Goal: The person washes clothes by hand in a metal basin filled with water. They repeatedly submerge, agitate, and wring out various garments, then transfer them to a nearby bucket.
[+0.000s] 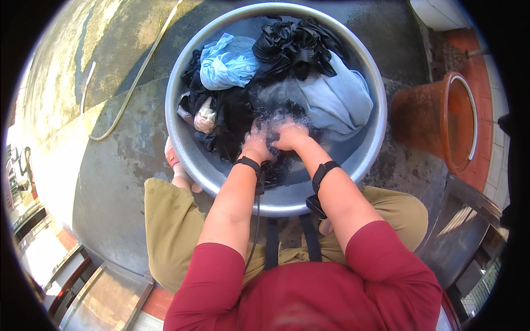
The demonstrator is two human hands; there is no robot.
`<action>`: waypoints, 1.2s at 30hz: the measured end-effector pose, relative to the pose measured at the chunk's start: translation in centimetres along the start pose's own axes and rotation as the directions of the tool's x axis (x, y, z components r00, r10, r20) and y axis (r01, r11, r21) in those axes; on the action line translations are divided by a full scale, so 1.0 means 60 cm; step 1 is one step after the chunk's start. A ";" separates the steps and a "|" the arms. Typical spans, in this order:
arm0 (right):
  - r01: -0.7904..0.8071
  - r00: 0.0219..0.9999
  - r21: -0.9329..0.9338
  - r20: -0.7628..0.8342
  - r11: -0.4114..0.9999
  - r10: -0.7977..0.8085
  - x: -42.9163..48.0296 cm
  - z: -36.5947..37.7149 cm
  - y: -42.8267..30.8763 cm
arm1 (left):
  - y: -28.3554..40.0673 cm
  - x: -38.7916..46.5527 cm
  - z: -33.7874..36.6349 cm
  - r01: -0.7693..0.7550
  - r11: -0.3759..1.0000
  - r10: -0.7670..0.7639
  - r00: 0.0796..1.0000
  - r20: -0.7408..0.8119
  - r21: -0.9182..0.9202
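Observation:
A large round metal basin (380, 111) holds water and soaking clothes in front of me. My left hand (257, 142) and my right hand (291, 134) are close together in splashing water near the middle. Both are at a black cloth (234, 124), partly under water; foam and blur hide the fingertips, so their grip is unclear. Toward the far side float a bunched light blue garment (228, 62) and a shiny black garment (296, 45). A grey-blue cloth (337, 97) bulges up at the right, and a small pale, pinkish cloth (205, 118) lies at the left.
An orange-brown plastic bucket (420, 118) lies on its side to the right of the basin. A pale hose (143, 70) curves over the wet concrete floor (120, 173) at the left. My bent knees flank the basin's near side. Black straps with small devices sit on both wrists; a cable runs from the left one.

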State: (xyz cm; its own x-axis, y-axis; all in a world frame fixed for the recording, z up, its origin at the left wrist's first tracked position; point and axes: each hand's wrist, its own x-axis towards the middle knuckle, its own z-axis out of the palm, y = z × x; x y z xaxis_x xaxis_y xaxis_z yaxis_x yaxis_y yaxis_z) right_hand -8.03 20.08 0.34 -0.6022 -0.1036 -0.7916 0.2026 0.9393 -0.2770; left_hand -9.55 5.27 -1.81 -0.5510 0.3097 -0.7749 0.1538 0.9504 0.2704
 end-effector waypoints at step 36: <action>0.160 0.871 0.458 -0.483 0.874 0.094 -0.208 -0.150 0.010 | 0.014 -0.243 -0.196 -0.522 0.323 0.002 0.835 -0.551 -0.790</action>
State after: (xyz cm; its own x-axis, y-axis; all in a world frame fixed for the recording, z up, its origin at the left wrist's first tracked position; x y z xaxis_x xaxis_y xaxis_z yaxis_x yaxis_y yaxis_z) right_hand -7.36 24.87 14.96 -0.8781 0.1556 -0.4525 0.4347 0.6546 -0.6185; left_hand -11.02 1.18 16.42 -0.9113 0.2436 -0.3320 -0.3109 0.1215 0.9426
